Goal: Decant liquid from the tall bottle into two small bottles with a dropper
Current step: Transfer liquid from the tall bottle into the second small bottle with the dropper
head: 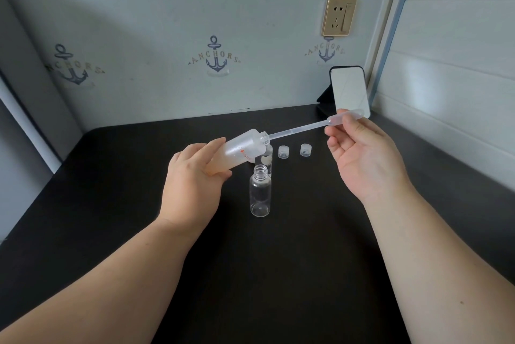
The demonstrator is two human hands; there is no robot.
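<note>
1. Frosted plastic marks the tall bottle (pixel 242 148), gripped round its lower body by the left hand (pixel 195 176) and tipped with its open neck towards 2 o'clock, presumably so the liquid pools within the dropper's reach.
2. Pinched at its bulb by the right hand (pixel 362 154), the dropper (pixel 301 127) lies nearly in line with the tilted bottle, its thin tip inside the neck; that grip leaves the bulb ready to squeeze.
3. Two small bottles stand uncapped on the dark surface (pixel 306 260): the near small bottle (pixel 260 193) just under the tall bottle, the far small bottle (pixel 266 161) at its 12 o'clock, partly hidden. Keeping them close probably shortens the carry.
4. Two caps (pixel 283 152) sit at the far bottle's 3 o'clock, out of the way.
5. A mirror (pixel 349 91) leans at the back right, well apart.
6. My judgement: this is the drawing-up step; the near bottle looks empty.
</note>
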